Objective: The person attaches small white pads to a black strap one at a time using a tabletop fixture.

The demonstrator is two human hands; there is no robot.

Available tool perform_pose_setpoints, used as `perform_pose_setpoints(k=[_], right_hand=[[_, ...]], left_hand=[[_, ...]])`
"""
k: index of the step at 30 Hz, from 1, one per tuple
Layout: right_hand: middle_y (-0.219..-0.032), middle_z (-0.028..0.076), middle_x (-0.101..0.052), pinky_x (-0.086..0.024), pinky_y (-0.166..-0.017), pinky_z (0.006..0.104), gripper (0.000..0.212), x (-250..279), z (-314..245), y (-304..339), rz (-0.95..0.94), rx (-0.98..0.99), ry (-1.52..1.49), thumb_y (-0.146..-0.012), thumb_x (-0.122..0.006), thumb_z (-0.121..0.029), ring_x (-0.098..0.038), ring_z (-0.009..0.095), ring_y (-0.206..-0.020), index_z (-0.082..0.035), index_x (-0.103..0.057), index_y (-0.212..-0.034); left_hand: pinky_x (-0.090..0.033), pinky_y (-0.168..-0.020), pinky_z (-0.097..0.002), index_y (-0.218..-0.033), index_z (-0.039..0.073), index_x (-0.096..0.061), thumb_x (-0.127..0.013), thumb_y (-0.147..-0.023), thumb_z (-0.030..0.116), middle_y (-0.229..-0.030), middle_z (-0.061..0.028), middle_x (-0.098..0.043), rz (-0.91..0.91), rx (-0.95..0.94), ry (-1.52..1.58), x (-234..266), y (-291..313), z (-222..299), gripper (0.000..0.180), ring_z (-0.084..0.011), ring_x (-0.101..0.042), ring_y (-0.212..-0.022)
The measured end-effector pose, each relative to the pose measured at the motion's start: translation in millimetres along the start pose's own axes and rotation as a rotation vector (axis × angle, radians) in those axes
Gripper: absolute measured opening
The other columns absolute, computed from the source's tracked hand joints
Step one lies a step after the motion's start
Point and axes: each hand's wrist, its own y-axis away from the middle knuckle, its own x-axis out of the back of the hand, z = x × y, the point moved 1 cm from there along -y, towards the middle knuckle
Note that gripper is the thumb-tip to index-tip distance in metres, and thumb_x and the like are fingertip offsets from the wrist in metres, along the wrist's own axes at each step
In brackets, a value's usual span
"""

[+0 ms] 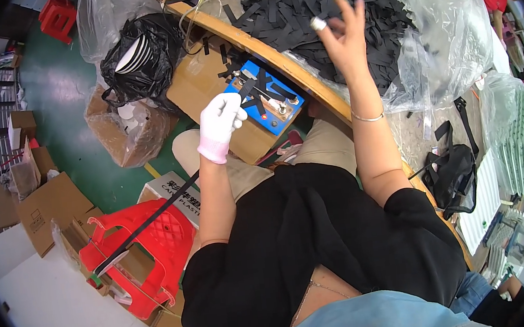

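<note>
One black strip (247, 88) juts from the gloved left grip (219, 119).

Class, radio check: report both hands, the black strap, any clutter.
Left hand gloved, closed, apparently on black strap. Right hand open, raised over black strip pile. Loose strips cluttering blue device.

At one o'clock, the black strips (331, 35) look matt and cloth-like; glossy, crumpled clear plastic sheeting (453, 35) lies at two. The bench (251, 39) has a smooth wooden edge. At eleven, the white glove (216, 127) is matt cloth, the bin bag (167, 52) shiny, wrinkled plastic. At eight, the stool (176, 227) is smooth red plastic.
</note>
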Motion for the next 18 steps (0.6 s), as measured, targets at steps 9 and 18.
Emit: perform_pose_setpoints(k=[9,18], right_hand=[[-0.068,-0.002,-0.057,-0.036,-0.049,0.0170,0.016,-38,-9,62,-0.793,-0.471,-0.513,-0.078,-0.064,-0.014,-0.045,0.000,-0.056,0.000,-0.065,-0.086],[-0.065,0.002,-0.056,-0.041,-0.052,0.0238,0.013,-41,-9,57,-0.663,-0.257,-0.291,-0.073,-0.063,-0.011,-0.051,0.008,-0.055,0.001,-0.064,-0.078]], left_hand=[[-0.038,-0.050,-0.0175,-0.090,0.002,-0.061,-0.056,-0.088,0.017,-0.067,-0.0018,-0.058,-0.054,0.008,0.036,-8,-6,0,0.016,-0.0047,-0.049,-0.055],[-0.039,-0.051,-0.0190,-0.090,0.001,-0.061,-0.056,-0.087,0.016,-0.068,-0.0022,-0.058,-0.085,0.020,-0.041,-9,-10,-4,0.016,-0.0059,-0.051,-0.058]])
